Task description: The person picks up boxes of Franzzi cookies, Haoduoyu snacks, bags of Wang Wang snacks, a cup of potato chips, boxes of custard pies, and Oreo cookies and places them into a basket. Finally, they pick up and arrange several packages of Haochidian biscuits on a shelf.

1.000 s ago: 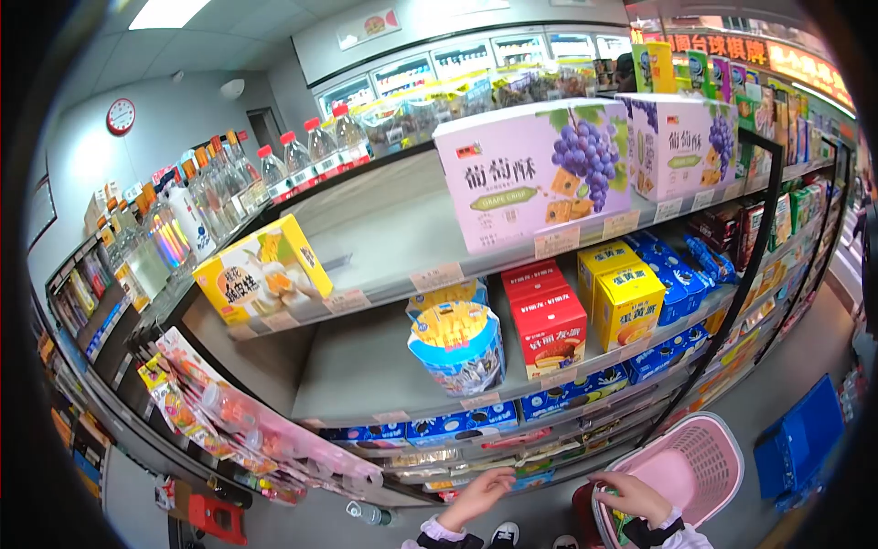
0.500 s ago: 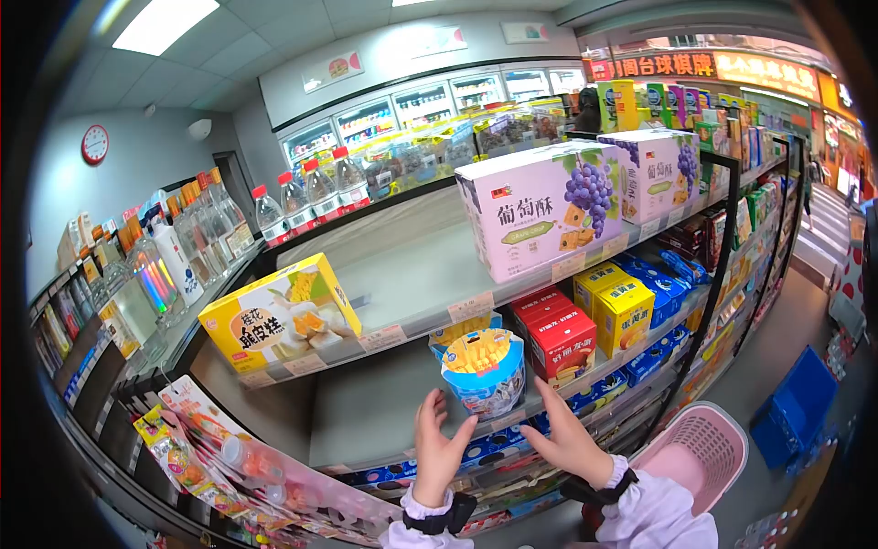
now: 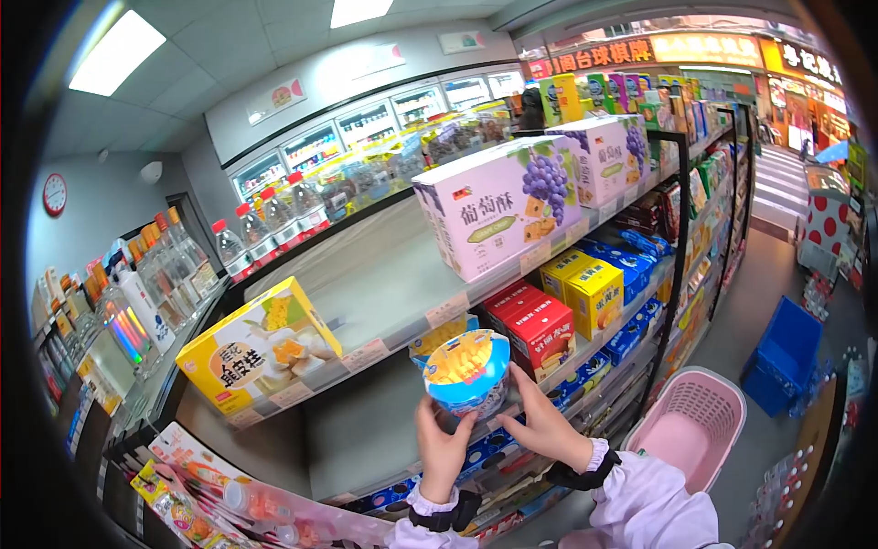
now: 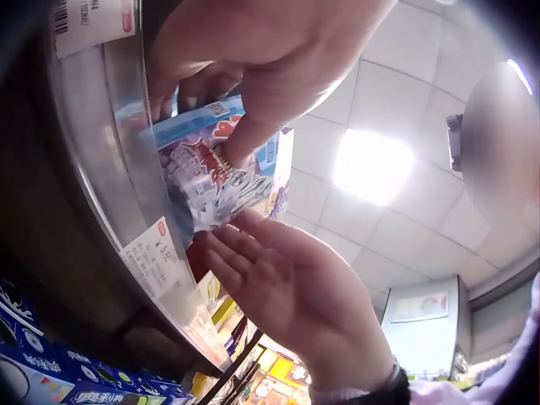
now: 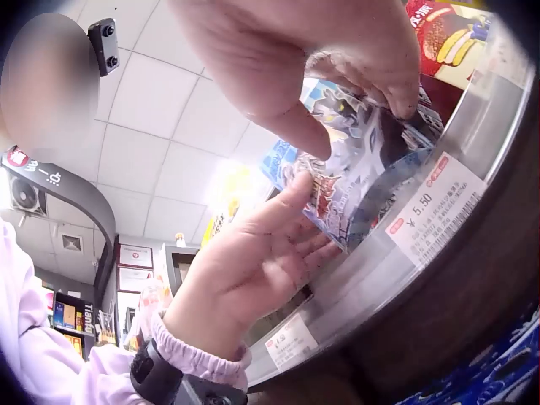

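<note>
A blue snack tub (image 3: 468, 366) with fries pictured on top is at the front of the second shelf (image 3: 361, 439), between my hands. My left hand (image 3: 442, 448) grips its left side, the thumb lying across the printed front in the left wrist view. On the other side my right hand (image 3: 553, 428) holds the tub, its thumb on the front and fingers reaching round behind in the right wrist view. The tub stays at the shelf lip, just above the price tags. A second similar pack (image 3: 437, 337) stands behind it, partly hidden.
Red boxes (image 3: 540, 334) and yellow boxes (image 3: 594, 288) stand right of the tub. On the shelf above are a yellow cake box (image 3: 261, 343) and purple grape crisp boxes (image 3: 503, 210). A pink basket (image 3: 695, 412) and a blue crate (image 3: 782, 352) are at lower right.
Both hands have come up from low near the basket to the tub and closed in on its two sides. The head view has tilted up and swung right.
</note>
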The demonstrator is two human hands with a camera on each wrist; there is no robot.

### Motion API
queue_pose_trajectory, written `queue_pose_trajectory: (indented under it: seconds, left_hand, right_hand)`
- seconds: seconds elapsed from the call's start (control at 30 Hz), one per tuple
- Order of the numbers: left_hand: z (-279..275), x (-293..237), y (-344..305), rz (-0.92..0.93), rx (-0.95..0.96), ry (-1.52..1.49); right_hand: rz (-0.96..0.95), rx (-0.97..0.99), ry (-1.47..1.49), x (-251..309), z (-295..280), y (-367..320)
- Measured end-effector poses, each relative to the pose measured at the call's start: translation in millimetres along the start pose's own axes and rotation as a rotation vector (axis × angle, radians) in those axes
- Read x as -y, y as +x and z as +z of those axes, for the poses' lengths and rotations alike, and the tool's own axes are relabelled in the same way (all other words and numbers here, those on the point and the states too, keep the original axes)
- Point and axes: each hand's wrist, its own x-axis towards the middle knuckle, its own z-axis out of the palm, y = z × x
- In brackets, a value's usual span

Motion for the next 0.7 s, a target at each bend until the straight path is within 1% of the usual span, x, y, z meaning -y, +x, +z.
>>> queue_pose_trajectory:
  seconds: [0.03,0.07,0.13,0.2,0.23,0.3,0.37,0.47,0.5,0.53,0.6,0.63,0.7]
  left_hand:
    - [-1.4,-4.6,-3.4,0.043,-0.034,0.021]
    - [-1.9,-15.4,-8.1,0.052,-0.067,-0.037]
    - [-10.2,-22.4,-17.8,0.180,-0.099,0.108]
    - [-17.0,-38.4,-28.4,0.253,-0.050,0.207]
    - [-19.8,-49.8,-32.7,0.303,0.014,0.321]
    - [-19.9,-57.3,-43.7,0.288,0.105,0.355]
    - [-15.2,-50.6,-57.9,0.265,0.176,0.380]
    - [12.8,-41.5,-78.3,0.277,0.208,0.340]
    - [21.3,-42.3,-81.5,0.260,0.292,0.335]
    - [31.8,-40.8,-85.7,0.232,0.347,0.304]
    - [56.7,-27.5,-95.8,0.175,0.453,0.248]
    - [69.1,-17.8,-103.7,0.073,0.506,0.142]
    - [92.4,-10.5,-117.3,-0.052,0.602,0.101]
  right_hand:
    - [-0.043,-0.023,0.046,5.0,-1.3,-0.4]
    - [-0.064,-0.034,0.070,8.5,-2.6,-3.6]
    - [-0.049,-0.012,0.205,15.8,-6.9,-12.9]
    - [-0.028,0.012,0.286,15.9,-11.3,-27.3]
    - [0.002,0.029,0.317,21.3,-17.5,-34.0]
    - [0.064,0.059,0.395,21.9,-28.3,-50.6]
    - [0.119,0.082,0.487,15.2,-39.1,-71.0]
    - [0.208,0.044,0.421,8.3,-57.5,-103.4]
    - [0.257,0.046,0.463,-0.1,-63.8,-115.4]
    - [0.280,0.030,0.479,-11.8,-68.9,-131.0]
    - [0.391,0.018,0.535,-25.4,-82.7,-157.4]
    - [0.450,0.024,0.522,-35.8,-88.7,-173.9]
    - [0.562,0.021,0.511,-42.3,-106.5,-196.1]
